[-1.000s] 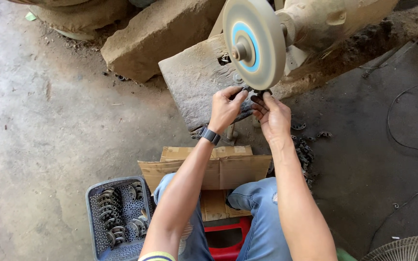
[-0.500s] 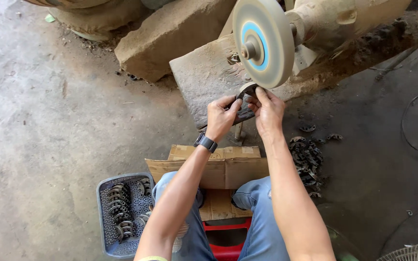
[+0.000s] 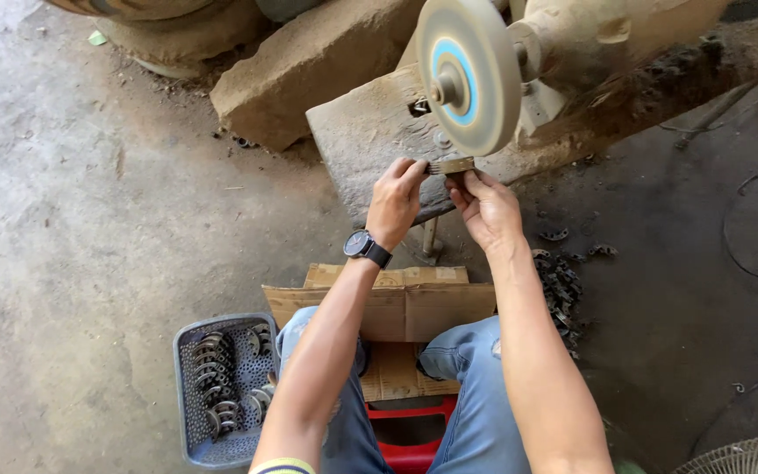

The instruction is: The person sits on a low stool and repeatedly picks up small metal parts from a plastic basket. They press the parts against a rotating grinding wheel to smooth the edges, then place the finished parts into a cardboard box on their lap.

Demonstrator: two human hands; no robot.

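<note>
Under the buffing wheel [image 3: 469, 75] both hands pinch one small metal piece [image 3: 449, 166] — left hand [image 3: 394, 202] closed on its left end, right hand [image 3: 487, 207] gripping from below, the piece touching the wheel's lower rim. Forearms extended, wristwatch [image 3: 367, 247] on the left. Flattened brown cardboard [image 3: 396, 303] lies across the knees; grey plastic basket [image 3: 193, 421] of curved metal parts at lower left.

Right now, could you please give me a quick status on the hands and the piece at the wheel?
Left hand and right hand both pinching small metal piece. Piece held at lower edge of buffing wheel. Nothing between piece and wheel.
</note>
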